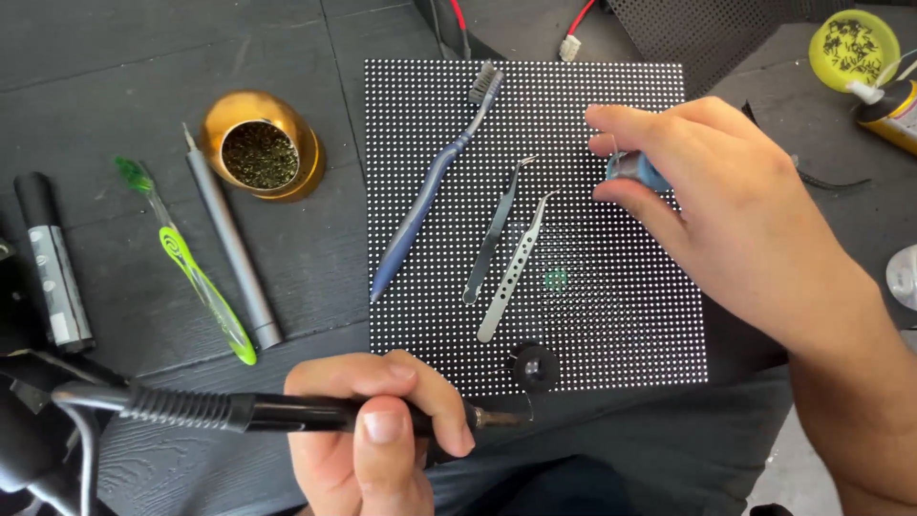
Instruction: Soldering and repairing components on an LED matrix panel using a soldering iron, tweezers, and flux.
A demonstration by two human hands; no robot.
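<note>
**Soldering iron in my left fist, solder spool in my right, over the dotted panel**

Soldering iron (287, 413): from the head view, my left hand (368, 435) is clenched around its black handle, thumb on top, with the cable end running off to the left and the bronze tip poking out to the right. That tip sits just at the near edge of the dotted panel (621, 325), beside a small black round part (533, 366) resting on that edge.

My right hand (726, 205) is over the panel's far right part, fingers pinched on a small blue solder spool (635, 170), well apart from the iron's tip.

On the panel's middle lie two steel tweezers (506, 258), side by side and slanted. A blue toothbrush (435, 182) lies along the panel's left part, bristles at the far edge. A faint green spot (555, 279) shows near the centre.

Left of the panel stand a gold tip-cleaner pot (263, 145), a grey pen-like tool (232, 239) and a green toothbrush (191, 263). Beyond the panel's far right corner sits a yellow tub (853, 48).
</note>
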